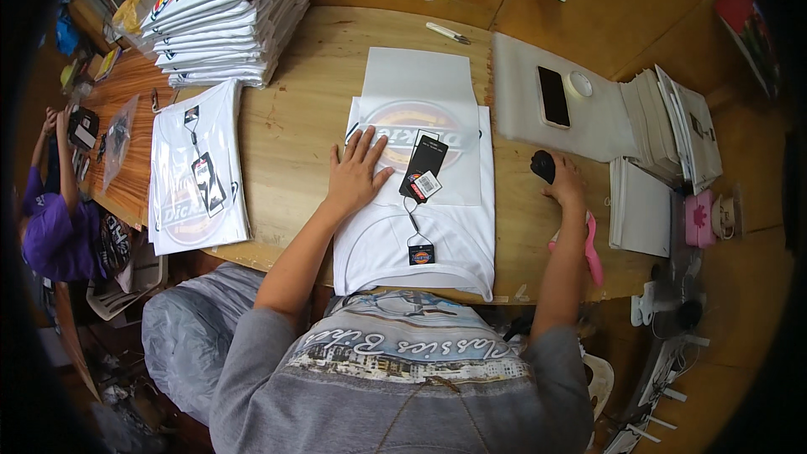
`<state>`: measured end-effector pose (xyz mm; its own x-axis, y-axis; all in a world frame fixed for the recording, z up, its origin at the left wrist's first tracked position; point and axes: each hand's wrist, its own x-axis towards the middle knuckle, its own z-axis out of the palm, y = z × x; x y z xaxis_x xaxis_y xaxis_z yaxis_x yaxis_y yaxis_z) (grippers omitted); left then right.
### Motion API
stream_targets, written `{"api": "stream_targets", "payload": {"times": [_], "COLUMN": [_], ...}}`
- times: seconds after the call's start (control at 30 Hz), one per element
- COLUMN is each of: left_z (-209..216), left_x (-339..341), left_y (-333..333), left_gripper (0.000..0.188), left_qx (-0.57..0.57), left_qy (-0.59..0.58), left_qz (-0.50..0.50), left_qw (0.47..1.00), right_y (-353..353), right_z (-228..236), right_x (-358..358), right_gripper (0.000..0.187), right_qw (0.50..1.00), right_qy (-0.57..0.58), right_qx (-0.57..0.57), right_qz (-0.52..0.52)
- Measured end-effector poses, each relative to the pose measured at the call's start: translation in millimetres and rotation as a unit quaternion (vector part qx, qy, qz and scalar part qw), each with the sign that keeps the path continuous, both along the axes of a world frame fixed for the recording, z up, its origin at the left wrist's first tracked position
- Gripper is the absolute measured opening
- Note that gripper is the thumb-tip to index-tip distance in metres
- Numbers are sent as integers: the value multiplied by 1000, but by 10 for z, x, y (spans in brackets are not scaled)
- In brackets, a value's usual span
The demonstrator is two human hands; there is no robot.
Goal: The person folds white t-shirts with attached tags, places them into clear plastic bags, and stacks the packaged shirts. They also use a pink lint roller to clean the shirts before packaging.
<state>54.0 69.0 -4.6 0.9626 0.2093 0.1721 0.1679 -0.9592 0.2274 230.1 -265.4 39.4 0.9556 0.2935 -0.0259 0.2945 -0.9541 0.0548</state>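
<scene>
A folded white T-shirt (353,261) lies before me, its collar toward my body. Over its printed front is a thin translucent white sheet (418,76). My left hand (359,172) rests flat on the sheet's left side, fingers spread. Black hang tags (427,160) with a small white sticker lie on the sheet, strung to the collar label (421,254). To the right of the shirt, my right hand (565,182) has its fingers closed around a small rounded black object (543,166), whose kind I cannot make out. A pink-handled tool (593,252) lies beside my right forearm.
A bagged, folded white shirt (200,176) lies at left, below a tall stack of shirts (227,25). Rightward are a phone (552,97), a tape roll (580,82) and stacked white sheets (640,210). A pen-like tool (447,32) lies far off. Another person (63,231) works far left.
</scene>
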Motion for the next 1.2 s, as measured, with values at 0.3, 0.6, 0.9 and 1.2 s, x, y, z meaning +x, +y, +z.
{"api": "stream_targets", "payload": {"times": [0.3, 0.6, 0.9, 1.2], "left_z": [-37, 173, -58, -73], "left_x": [16, 221, 1050, 949], "left_y": [176, 190, 183, 374], "left_gripper": [43, 19, 21, 32], "left_qx": [-9, -41, -80, -5], "left_qy": [-41, -76, -145, -91], "left_qz": [-44, -26, -97, -31], "left_qw": [998, 996, 981, 995], "right_y": [860, 1512, 1904, 1861], "right_z": [225, -46, -462, -437], "right_x": [-343, -587, 252, 235], "right_gripper": [52, 38, 22, 30], "right_qw": [900, 867, 841, 924], "right_qy": [70, 153, 63, -76], "right_qx": [362, 305, 398, 191], "right_qz": [231, 362, 360, 324]}}
